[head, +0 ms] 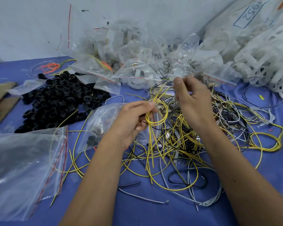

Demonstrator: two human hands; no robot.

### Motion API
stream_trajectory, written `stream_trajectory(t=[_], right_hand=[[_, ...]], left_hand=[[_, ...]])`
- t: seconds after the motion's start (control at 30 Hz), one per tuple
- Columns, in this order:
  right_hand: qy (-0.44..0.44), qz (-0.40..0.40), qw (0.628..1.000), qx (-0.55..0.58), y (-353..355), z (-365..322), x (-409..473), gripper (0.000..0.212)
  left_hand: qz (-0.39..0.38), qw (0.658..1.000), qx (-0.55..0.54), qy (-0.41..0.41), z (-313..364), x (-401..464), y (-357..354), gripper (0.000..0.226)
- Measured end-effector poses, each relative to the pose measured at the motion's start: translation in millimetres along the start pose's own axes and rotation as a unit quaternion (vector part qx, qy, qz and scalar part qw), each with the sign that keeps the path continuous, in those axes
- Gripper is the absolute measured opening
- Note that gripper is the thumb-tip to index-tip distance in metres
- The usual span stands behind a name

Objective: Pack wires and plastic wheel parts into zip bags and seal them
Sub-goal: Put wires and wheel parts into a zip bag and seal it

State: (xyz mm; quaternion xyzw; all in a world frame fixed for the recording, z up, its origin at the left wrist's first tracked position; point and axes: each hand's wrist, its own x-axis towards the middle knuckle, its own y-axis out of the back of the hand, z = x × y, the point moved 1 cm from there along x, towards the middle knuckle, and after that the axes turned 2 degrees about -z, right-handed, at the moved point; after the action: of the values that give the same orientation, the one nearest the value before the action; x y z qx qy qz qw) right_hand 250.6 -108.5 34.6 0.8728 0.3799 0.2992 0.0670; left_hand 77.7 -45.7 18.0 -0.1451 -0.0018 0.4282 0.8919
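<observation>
My left hand (134, 118) pinches a coiled loop of yellow wires (157, 116) above the blue table, with a clear zip bag (101, 121) holding a few black parts under and left of it. My right hand (193, 101) is raised just right of the loop, thumb and fingers curled together on thin wire ends. A tangle of yellow, black and white wires (194, 141) lies beneath both hands. A heap of black plastic wheel parts (60, 100) sits to the left.
Empty zip bags with red seals (23, 168) lie at the near left. A pile of filled clear bags (137, 59) is at the back, white plastic netting (265, 59) at the back right, cardboard (2, 101) at the left edge, orange wires (49, 66) beyond the heap.
</observation>
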Motion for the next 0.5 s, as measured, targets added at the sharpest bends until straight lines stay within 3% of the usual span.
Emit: stream_trajectory(t=[0.1,0.2,0.27,0.37,0.5], right_hand=[[-0.087,-0.086,0.991,0.044,-6,4,-3,0.042],[-0.185,-0.227,0.933,0.208,-5,3,-3,0.063],[-0.179,-0.283,0.905,0.261,-6,2,-4,0.063],[-0.142,-0.276,0.911,0.27,-3,2,-3,0.028],[-0.178,-0.219,0.916,0.285,2,3,-2,0.018]], left_hand=[[-0.008,0.999,-0.054,-0.005,0,1,-2,0.024],[0.034,0.995,-0.076,-0.058,0,3,-7,0.02],[0.09,0.989,-0.032,-0.109,-2,5,-10,0.019],[0.131,0.979,-0.029,-0.152,-5,7,-14,0.029],[0.134,0.978,-0.078,-0.143,-6,10,-15,0.038]])
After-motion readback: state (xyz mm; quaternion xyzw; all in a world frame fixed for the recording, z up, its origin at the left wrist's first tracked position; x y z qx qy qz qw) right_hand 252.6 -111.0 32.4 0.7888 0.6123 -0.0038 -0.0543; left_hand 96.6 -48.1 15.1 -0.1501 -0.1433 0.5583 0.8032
